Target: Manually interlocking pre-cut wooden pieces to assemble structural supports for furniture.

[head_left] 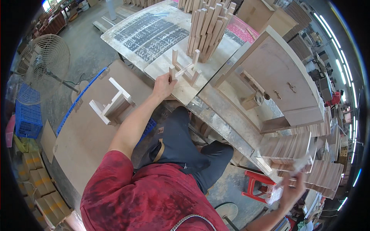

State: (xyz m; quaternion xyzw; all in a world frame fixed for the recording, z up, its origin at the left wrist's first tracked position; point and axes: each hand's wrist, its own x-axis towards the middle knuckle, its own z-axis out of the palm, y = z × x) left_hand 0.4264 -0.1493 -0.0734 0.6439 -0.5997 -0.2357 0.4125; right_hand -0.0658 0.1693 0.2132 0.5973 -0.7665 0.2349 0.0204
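My left hand [163, 85] is closed on an upright post of a small wooden frame [187, 72]. This frame has crossed bars and short posts at its ends, and stands on the pale board [186, 92] at the table's near edge. Out to the right, my right hand [292, 191] is smeared by motion. A pale, blurred thing [302, 163] sticks up from its fingers; its kind cannot be made out. Beside that hand are stacks of thin wooden slats [287, 147]. Another wooden frame assembly [115, 104] lies left of my left forearm, on a brown board [83, 133].
Behind the held frame stands a tall bundle of wooden sticks [208, 32]. An open wooden box-like panel [285, 81] rises at the table's right. Below it is a red plastic stool [252, 186]. A standing fan [48, 54] and a blue crate [29, 109] are at left.
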